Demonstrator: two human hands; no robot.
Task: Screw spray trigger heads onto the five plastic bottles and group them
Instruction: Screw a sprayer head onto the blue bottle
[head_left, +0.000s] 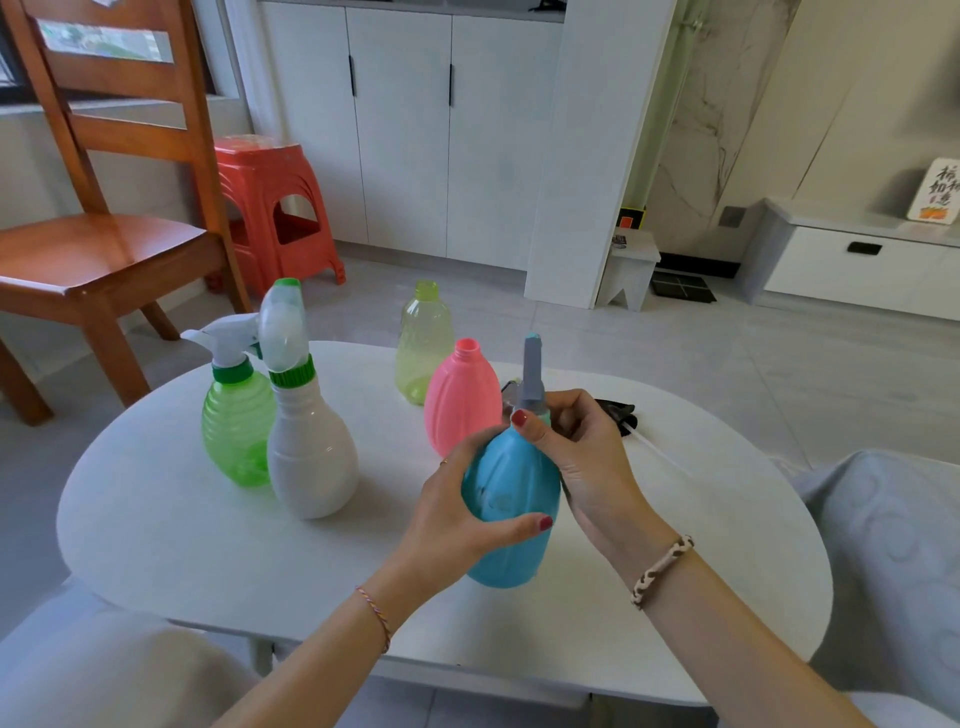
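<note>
— Her left hand (467, 512) is wrapping the blue bottle (511, 512) on the table (156, 519); right hand (582, 447) is pinching its grey trigger head (532, 382).

— (Cross-threading looks likeliest); an elbow might be toppling the uncapped pink bottle (462, 397) behind.

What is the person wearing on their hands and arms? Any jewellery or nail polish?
Both forearms are bare, with no sleeves. The left hand has red nail polish, a thin ring on one finger, and a thin multicoloured string bracelet at the wrist. The right hand also has red nails, and its wrist wears a braided brown-and-cream bracelet.
</note>
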